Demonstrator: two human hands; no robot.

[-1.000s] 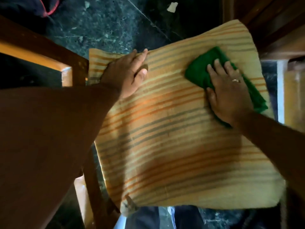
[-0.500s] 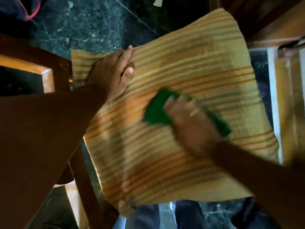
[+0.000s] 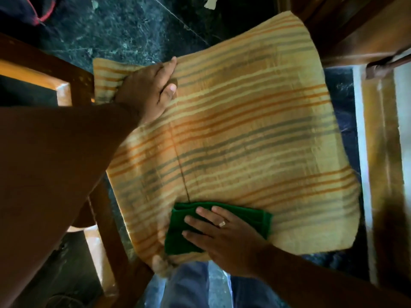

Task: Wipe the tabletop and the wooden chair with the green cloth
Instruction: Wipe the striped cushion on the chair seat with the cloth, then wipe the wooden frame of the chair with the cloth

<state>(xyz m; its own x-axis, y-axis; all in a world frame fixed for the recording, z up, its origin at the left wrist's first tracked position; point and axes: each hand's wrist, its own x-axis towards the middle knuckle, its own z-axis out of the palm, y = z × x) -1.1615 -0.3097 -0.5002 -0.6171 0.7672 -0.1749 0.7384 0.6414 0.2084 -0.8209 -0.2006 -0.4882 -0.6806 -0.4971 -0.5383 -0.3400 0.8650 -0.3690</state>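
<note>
Near the cushion's front edge, toward its left corner, the right hand (image 3: 224, 234) lies flat on the green cloth (image 3: 178, 238), fingers spread apart and pressing down, not clamped around it; a ring shows on one finger. Green cloth is folded, bunched under the palm, lying on the striped cushion (image 3: 255, 141), its left part close to the cushion's front-left corner. Left hand (image 3: 149, 90) sits at the cushion's far-left corner, fingers together and laid over the fabric, thumb tucked against it; whether it pinches the fabric or just presses cannot be told. Cushion is yellow with orange and grey stripes, lying flat, a thin seam line running from its middle down to the cloth. Wooden chair (image 3: 73, 85) frame shows at the left, its bars passing under the cushion's left edge. More brown wood (image 3: 367, 41) at upper right, apart from the cushion. Dark green marbled floor (image 3: 115, 30) beyond the cushion's far edge, a small pale scrap (image 3: 211, 2) lying on it. Blue trouser legs (image 3: 186, 285) show below the cushion's front edge.
</note>
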